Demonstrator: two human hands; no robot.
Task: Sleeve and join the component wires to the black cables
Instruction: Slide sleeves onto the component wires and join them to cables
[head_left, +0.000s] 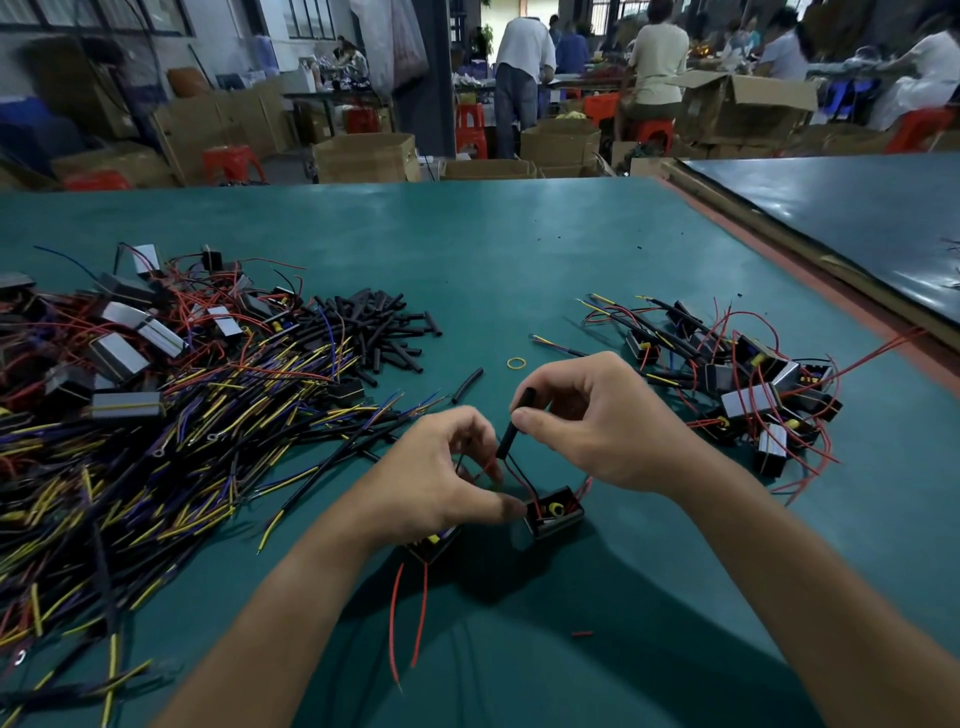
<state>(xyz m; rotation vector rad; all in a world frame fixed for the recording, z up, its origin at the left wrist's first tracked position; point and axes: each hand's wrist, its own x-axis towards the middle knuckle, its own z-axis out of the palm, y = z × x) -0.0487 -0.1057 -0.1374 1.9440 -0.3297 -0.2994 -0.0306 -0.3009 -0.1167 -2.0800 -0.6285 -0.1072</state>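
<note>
My right hand (597, 421) pinches a short black sleeve (514, 423) between thumb and fingers, holding it upright with red and black wires running out of its lower end. Those wires lead down to a small black component box (553, 512) lying on the green table (519, 270). My left hand (441, 478) pinches the thin wires just left of the sleeve, its thumb tip touching the box. A second black component (434, 543) with two long red wires (410, 618) lies partly under my left wrist.
A large heap of black cables with yellow and purple leads (171, 457) and components fills the left. Loose black sleeves (384, 332) lie behind it. A pile of components with wires (743, 384) sits on the right. A yellow rubber band (516, 362) lies behind my hands. People work at tables far behind.
</note>
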